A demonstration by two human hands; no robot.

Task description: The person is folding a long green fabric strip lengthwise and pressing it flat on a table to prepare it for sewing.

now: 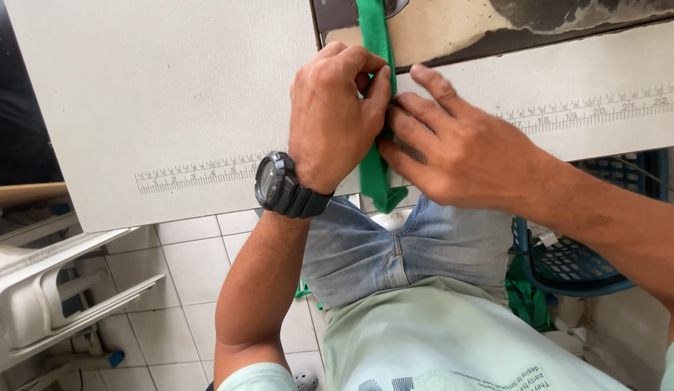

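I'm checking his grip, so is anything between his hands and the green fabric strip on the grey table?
Nothing visible. The left hand and right hand both press directly on the narrow green fabric strip lying across the grey work table.

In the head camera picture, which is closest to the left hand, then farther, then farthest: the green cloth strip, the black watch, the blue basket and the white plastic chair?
1. Green cloth strip: touching the left hand.
2. Black watch: on that wrist.
3. Blue basket: lower right.
4. White plastic chair: lower left; roughly as far as the basket, too close to call.
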